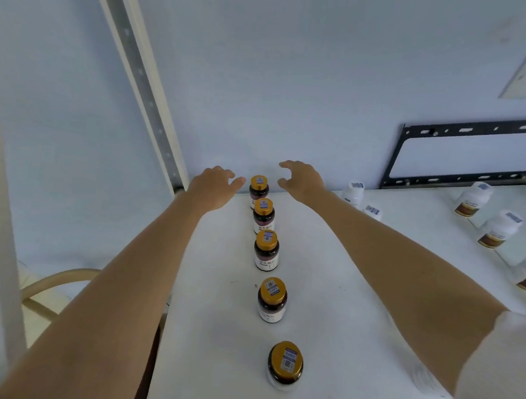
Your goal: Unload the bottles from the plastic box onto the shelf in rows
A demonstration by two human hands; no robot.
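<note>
- Fingers (284, 165) of the right hand (300, 180) curl apart in an open claw, gripping nothing, just right of the farthest bottle (258, 190) in the row.
- Fingers of the left hand (213, 185) are loosely spread and empty, the thumb tip close to that bottle's gold cap on its left; whether it touches cannot be told.
- Both bare arms reach far across the white shelf (327, 281), one on each side of the row.
- Five dark bottles with gold caps stand upright in a line running from near to far at the shelf's centre: the near bottle (285, 366), the second (272, 299), the third (266, 251), the fourth (263, 215) and the farthest, close to the back wall (295, 77).
- The three far bottles stand close together; the two near ones are spaced wider.
- White bottles (499, 228) stand on the right side of the shelf, well apart from the row.
- A black frame (466, 129) leans against the wall at far right.
- A slotted upright (134, 65) rises at far left.
- The plastic box is out of view.
</note>
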